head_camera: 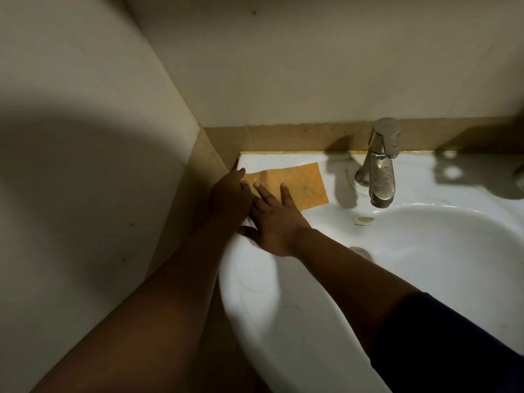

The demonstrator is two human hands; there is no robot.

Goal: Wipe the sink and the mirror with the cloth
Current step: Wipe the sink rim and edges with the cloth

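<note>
Orange cloth [295, 187] flat on white sink [283, 307] ledge beneath both hands, right hand [273, 222] pressing it with straight fingers, left hand [231, 195] flat touching its left edge, metal faucet [378, 165] right of hands

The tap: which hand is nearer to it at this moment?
Right. The right hand lies flat on the orange cloth, on the sink ledge left of the tap. The left hand rests farther left, at the cloth's corner by the wall.

hands [255, 205] flat on orange cloth [300, 185]
</note>
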